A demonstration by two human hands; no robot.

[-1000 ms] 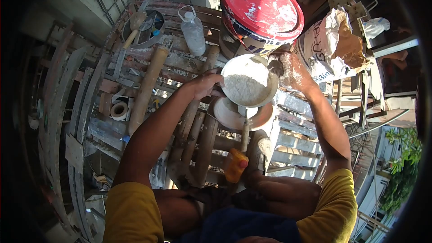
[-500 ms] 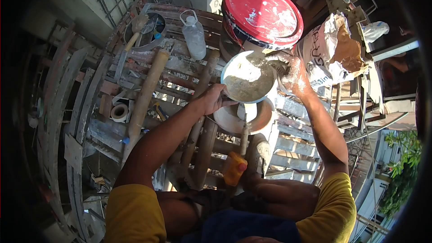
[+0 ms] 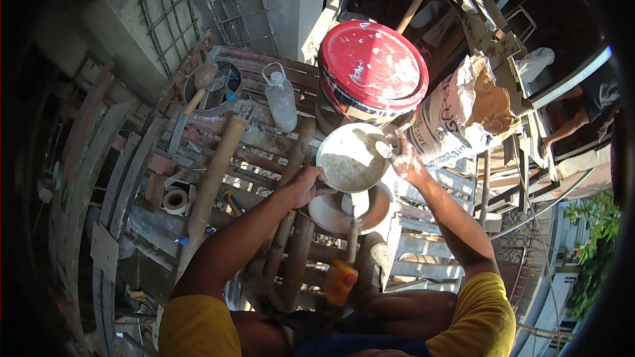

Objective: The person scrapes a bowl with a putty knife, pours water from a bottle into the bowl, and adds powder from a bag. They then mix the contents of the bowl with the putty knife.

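Observation:
A round bowl point(image 3: 350, 170) with a pale rim holds grey powder or paste, partly in bright sunlight. My left hand point(image 3: 303, 187) grips its left rim, thumb on the edge and fingers beneath. At the right rim is my right hand point(image 3: 407, 162), dusted white, its fingers closed. A small pale rounded thing shows by those fingers inside the bowl; I cannot make out what it is. Below the held bowl sits a wider basin point(image 3: 380, 215), partly hidden, with a handled tool point(image 3: 354, 228) lying across its edge. An orange-yellow container point(image 3: 340, 282) is near my legs.
A bucket with a red lid point(image 3: 375, 65) stands behind the bowl, beside an open paper adhesive bag point(image 3: 436, 125). On the slatted wood are a clear plastic jug point(image 3: 281, 102), a pan with tools point(image 3: 215, 86) and a tape roll point(image 3: 175, 201). Another person's arm point(image 3: 567, 125) shows at far right.
The whole view has shifted, so the scene sits lower. The bowl stays between both hands. My right fingers have shifted at the rim, and a pale rounded thing now shows there.

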